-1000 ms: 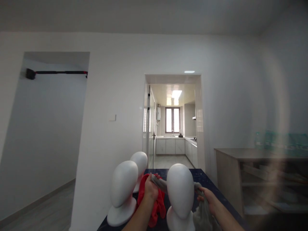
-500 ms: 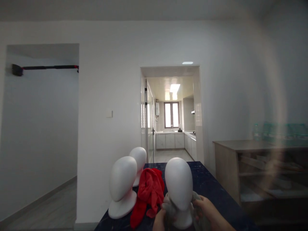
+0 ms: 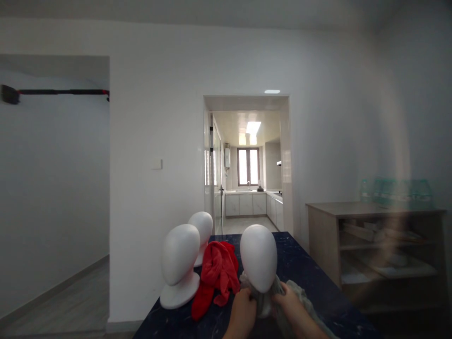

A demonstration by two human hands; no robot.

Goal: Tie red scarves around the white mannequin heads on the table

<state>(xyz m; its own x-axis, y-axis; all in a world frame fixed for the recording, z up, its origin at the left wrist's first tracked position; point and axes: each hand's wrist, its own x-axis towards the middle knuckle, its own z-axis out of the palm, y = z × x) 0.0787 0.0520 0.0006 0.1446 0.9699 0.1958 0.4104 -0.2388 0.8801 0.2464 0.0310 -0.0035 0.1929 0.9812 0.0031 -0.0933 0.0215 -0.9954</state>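
Observation:
A white mannequin head (image 3: 259,256) stands on the dark blue table (image 3: 307,278) right in front of me. A grey cloth (image 3: 296,294) is wrapped around its neck and trails to the right. My left hand (image 3: 243,311) is closed on the cloth at the left of the neck. My right hand (image 3: 287,306) is closed on the cloth at the right of the neck. A red cloth (image 3: 217,273) lies in a heap just left of this head.
Two more white mannequin heads (image 3: 180,263) (image 3: 203,230) stand at the table's left. A wooden shelf unit (image 3: 374,240) with greenish containers on top stands to the right. A doorway (image 3: 247,165) ahead leads to a kitchen; an opening with a bar (image 3: 60,92) is at left.
Both hands came down from the sides of the head to its neck, drawing the grey cloth together there. The left hand has moved off the red cloth. The view shifted slightly right.

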